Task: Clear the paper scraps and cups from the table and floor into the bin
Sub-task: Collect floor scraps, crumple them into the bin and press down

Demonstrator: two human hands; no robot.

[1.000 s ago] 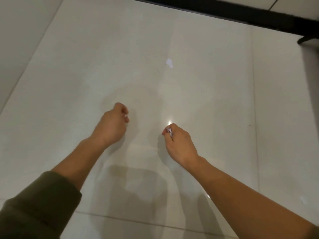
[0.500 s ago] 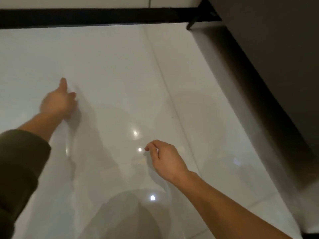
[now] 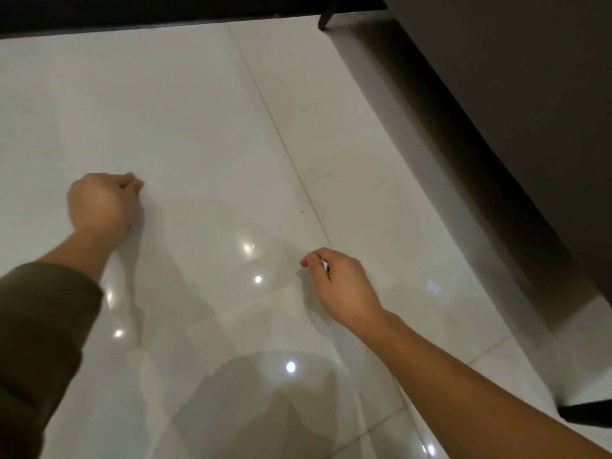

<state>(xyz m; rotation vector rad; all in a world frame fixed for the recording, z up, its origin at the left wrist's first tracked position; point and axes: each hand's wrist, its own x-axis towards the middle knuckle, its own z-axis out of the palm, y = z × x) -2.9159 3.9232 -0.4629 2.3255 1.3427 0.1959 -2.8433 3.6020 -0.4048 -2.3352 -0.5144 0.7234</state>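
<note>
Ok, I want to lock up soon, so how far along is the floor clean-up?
Done: this stretch of tiled floor looks mostly picked up. In hand: the right hand pinches a white scrap; the left hand is fisted, contents hidden. Left: one pale scrap-like piece lies on the floor near the dark table, and what is held must reach the bin, which is out of view, as are any cups.

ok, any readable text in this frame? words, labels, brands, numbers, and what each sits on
No readable text anywhere in the head view.
Paper scrap pinched in the right hand: too small to tell if it bears print.
Pale scrap on the floor tiles: blurred, no marks show.
Dark table: no label visible.
</note>
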